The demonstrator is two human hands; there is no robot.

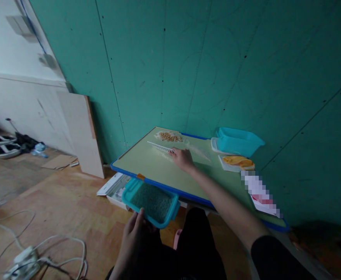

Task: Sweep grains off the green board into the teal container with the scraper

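My left hand [136,223] grips the near side of a blue plastic container [174,213], held just below the table's front edge. Fine greyish-green grains [151,201] cover its bottom. Over the table my right hand [182,157] is closed on one end of a thin white strip, like a ruler or scraper [159,147]. Pale grains [165,155] lie on the tabletop beside the strip. Behind it is a patch of round tan beans [170,137]. A thin whitish streak [198,149] runs to the right of the beans.
On the blue-edged table [124,159] stand an empty blue tub [240,140], a folded yellow cloth [238,161] and a blurred-out paper [259,192]. A green wall [147,77] rises behind. An open white box [116,188] is underneath; cables with a power strip [25,262] lie left.
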